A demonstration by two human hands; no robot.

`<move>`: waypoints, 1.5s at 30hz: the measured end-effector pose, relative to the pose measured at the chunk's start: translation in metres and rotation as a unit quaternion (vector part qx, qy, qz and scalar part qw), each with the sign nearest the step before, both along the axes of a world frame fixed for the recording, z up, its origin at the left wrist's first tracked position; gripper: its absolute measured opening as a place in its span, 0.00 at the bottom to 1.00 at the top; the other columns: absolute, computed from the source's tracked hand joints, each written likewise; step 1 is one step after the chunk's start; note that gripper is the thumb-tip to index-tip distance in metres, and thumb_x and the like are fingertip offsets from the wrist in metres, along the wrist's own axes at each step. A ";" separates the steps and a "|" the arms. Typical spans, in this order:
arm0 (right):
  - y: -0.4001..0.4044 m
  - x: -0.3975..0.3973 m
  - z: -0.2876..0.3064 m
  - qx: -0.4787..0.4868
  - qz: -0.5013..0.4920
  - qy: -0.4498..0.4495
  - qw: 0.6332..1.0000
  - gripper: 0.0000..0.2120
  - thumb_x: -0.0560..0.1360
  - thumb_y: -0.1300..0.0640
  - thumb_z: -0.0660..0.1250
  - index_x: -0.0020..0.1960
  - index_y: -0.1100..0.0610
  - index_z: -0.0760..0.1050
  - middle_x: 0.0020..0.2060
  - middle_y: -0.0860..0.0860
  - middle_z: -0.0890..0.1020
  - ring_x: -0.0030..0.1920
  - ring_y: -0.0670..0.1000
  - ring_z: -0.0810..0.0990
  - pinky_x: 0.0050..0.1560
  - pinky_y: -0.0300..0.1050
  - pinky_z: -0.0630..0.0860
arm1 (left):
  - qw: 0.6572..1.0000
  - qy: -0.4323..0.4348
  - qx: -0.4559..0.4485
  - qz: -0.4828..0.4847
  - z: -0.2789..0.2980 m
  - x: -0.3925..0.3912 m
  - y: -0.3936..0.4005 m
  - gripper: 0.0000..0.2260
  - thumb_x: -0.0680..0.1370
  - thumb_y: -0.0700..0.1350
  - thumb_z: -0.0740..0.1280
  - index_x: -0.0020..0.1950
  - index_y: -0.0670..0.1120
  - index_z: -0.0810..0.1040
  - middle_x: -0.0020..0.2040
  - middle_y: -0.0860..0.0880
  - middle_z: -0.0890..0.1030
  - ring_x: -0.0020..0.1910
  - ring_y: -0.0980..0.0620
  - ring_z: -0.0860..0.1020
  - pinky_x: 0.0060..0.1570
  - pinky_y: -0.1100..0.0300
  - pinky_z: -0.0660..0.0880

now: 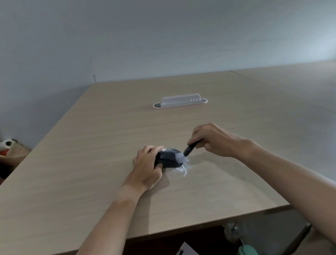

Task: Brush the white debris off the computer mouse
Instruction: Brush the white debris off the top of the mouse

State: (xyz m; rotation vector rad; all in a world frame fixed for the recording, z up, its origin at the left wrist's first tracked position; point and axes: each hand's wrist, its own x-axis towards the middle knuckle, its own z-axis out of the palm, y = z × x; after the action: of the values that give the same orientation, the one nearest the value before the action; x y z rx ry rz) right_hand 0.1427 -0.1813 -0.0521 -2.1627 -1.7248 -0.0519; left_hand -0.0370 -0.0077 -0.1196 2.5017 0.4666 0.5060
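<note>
My left hand clamps mouse so strokes can't shift it. Right hand pinches brush, bristles on mouse's right flank, debris landing on bench toward near edge.

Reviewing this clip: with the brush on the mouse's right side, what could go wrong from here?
1. White debris on the black computer mouse sits at its far end beside the left hand's fingers; strokes may miss it.
2. White powder piles on the light wooden table against the mouse, where the black-handled brush in the right hand may drag it back.
</note>
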 end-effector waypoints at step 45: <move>0.007 0.004 0.004 0.068 -0.056 0.055 0.995 0.14 0.69 0.72 0.69 0.49 0.58 0.84 0.43 0.54 0.84 0.45 0.53 0.80 0.48 0.45 0.75 | 1.000 -0.009 0.017 -0.003 -0.002 0.001 0.001 0.28 0.67 0.45 0.56 0.69 0.52 0.69 0.64 0.51 0.70 0.66 0.49 0.63 0.64 0.55 0.56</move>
State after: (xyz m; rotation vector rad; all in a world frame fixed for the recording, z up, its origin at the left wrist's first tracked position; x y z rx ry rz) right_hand 0.1468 -0.1745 -0.0484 -2.1201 -1.4947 -0.0755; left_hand -0.0356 -0.0066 -0.1215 2.5289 0.4459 0.5375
